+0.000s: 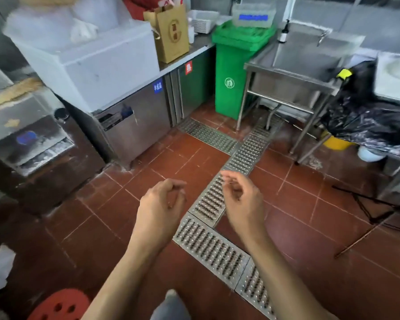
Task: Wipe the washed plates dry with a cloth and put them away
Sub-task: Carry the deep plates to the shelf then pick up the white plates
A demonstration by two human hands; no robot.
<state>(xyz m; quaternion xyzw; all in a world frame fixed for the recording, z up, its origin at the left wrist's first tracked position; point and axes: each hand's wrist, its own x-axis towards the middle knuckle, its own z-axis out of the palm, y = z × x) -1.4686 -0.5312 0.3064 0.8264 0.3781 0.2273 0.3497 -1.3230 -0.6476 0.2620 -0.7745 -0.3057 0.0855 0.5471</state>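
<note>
A: Both hands up in front of the body. The left hand [162, 204] is loosely curled, fingers bent inward, holding nothing. The right hand [241, 199] looks the same, fingers half bent, nothing in it that I can make out.

B: No plate, no cloth?

A: Neither in sight. Below the hands there's only red floor tile and the metal drain grate [214, 247]. The steel sink [293, 72] stands ahead on the right, with a green bin [234, 72] just beside it.

B: What could go wrong?

A: I'd say footing. If that tile is wet, a slip while carrying plates is likely. The red stool [60, 304] sits low at the left, easy to clip.

B: Any writing?

A: A blue label on the steel cabinet [136, 125] and a red one further along, both too blurred to read. The paper bag [170, 33] has a round emblem, the bin a white circular logo.
</note>
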